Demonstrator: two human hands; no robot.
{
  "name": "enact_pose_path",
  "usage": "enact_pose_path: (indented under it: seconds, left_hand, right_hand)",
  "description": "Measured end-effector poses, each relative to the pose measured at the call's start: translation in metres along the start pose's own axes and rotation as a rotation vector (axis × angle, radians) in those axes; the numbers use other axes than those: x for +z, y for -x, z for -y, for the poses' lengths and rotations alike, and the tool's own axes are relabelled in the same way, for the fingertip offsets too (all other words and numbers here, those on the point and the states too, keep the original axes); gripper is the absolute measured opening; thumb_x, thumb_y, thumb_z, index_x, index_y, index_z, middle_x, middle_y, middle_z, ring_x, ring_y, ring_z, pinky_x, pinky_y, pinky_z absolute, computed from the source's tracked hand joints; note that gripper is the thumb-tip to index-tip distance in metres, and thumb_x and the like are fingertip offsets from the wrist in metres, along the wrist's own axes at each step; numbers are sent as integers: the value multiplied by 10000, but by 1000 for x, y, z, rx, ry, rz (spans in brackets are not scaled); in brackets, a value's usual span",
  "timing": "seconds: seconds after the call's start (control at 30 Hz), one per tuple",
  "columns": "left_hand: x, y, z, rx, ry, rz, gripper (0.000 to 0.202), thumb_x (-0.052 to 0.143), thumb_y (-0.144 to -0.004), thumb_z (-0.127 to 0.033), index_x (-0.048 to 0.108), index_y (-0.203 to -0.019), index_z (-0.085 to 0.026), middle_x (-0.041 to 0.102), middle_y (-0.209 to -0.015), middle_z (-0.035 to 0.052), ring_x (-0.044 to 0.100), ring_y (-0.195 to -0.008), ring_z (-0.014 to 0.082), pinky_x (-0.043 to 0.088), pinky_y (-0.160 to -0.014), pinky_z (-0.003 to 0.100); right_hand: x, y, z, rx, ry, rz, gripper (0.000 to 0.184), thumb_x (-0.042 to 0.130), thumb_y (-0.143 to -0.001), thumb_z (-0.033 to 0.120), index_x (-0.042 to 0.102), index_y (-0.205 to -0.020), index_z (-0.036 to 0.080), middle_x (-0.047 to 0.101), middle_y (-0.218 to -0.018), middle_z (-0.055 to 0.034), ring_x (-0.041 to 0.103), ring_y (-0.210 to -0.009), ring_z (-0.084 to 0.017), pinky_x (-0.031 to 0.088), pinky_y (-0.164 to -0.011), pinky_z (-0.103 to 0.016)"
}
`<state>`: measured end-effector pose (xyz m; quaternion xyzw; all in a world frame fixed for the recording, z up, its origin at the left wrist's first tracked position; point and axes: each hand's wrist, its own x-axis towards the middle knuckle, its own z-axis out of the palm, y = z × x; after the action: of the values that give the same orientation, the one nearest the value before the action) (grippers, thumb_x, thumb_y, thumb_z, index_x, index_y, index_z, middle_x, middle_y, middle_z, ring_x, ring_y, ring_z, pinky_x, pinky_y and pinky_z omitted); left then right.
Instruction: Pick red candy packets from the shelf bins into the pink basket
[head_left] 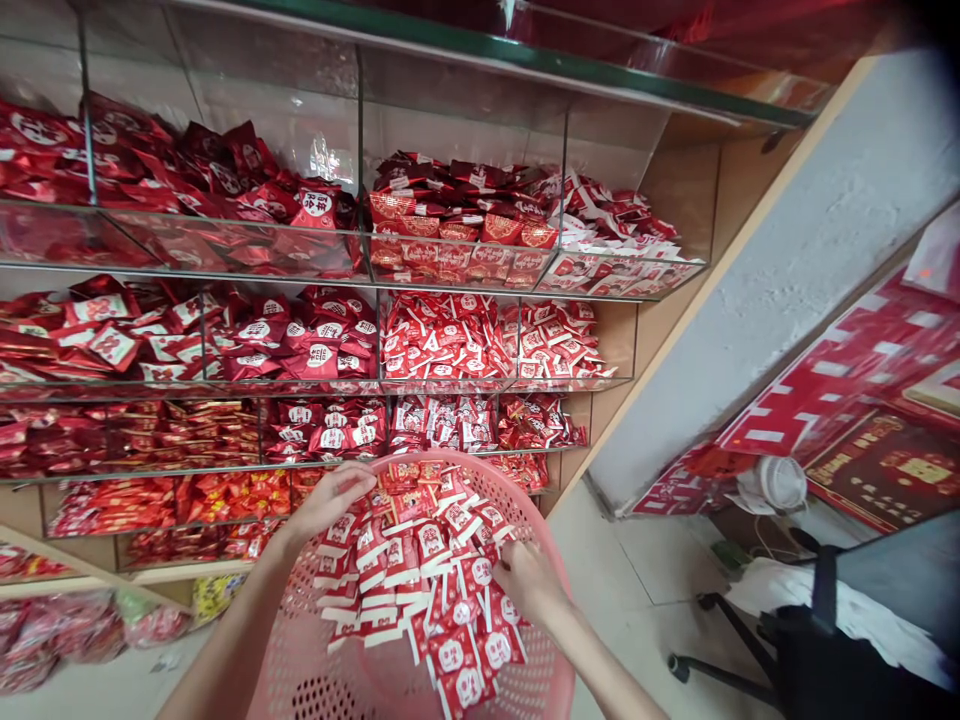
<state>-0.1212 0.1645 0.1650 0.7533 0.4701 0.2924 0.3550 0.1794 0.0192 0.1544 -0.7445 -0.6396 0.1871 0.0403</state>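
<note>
A pink perforated plastic basket (551, 570) sits low in the middle, filled with several small red-and-white packets (420, 570). My left hand (330, 497) reaches into the far left side of the basket, fingers curled down onto the packets. My right hand (529, 580) rests on the pile near the right rim, fingers closed around packets. Behind the basket rise glass shelves (360, 250) split into compartments, each heaped with red packets (465, 225).
A pale wall pillar (787, 270) stands right of the shelves. Red printed sheets and boxes (862, 400) lean at the right. A black chair base (750, 650) and dark bag lie on the tiled floor. Bagged goods (90, 625) lie at the lower left.
</note>
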Motion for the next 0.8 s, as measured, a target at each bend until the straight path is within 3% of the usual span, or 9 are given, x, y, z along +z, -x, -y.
enact_pose_path:
  seconds: [0.23, 0.37, 0.47, 0.6, 0.7, 0.8]
  left_hand:
    - [-1, 1, -2, 19, -7, 6, 309, 535, -789, -492, 689, -804, -225, 636, -1062, 42, 562, -1030, 187, 411, -972, 333]
    - [0, 0, 0, 23, 16, -1, 296, 546, -783, -481, 692, -800, -224, 633, -1049, 41, 565, -1020, 183, 413, -971, 341]
    - [1, 0, 1, 27, 21, -6, 289, 546, -782, -480, 694, -802, -232, 635, -1047, 37, 563, -1020, 182, 413, -970, 344]
    - [1, 1, 1, 35, 32, -5, 296, 545, -783, -484, 696, -808, -230, 641, -1029, 43, 564, -1014, 185, 404, -978, 353]
    - [0, 2, 1, 36, 30, 9, 309, 533, -791, -489, 692, -802, -224, 632, -1040, 46, 560, -1025, 188, 396, -985, 358]
    - [0, 2, 1, 35, 23, 10, 311, 528, -792, -493, 690, -807, -228, 631, -1045, 47, 558, -1031, 186, 393, -986, 358]
  right_hand:
    - [2, 2, 1, 3, 20, -9, 193, 439, -775, 175, 632, -769, 173, 689, -875, -111, 642, -834, -218, 346, -601, -271]
    - [-19, -3, 5, -31, 29, -114, 241, 412, -845, 244, 614, -728, 184, 684, -824, -108, 641, -794, -216, 322, -579, -272]
    - [-52, -12, 13, -53, 28, -221, 259, 401, -875, 307, 601, -753, 198, 674, -758, -92, 637, -709, -208, 284, -537, -272]
    - [-112, -33, 31, -174, -10, -436, 184, 410, -880, 297, 568, -870, 204, 658, -767, -55, 606, -670, -178, 301, -549, -255]
    - [-158, -56, 52, -331, -26, -615, 144, 448, -867, 255, 537, -954, 183, 646, -905, -68, 588, -783, -174, 368, -667, -252]
    - [-195, -84, 74, -389, 23, -646, 186, 502, -843, 225, 517, -1019, 166, 633, -997, -98, 552, -953, -217, 393, -753, -290]
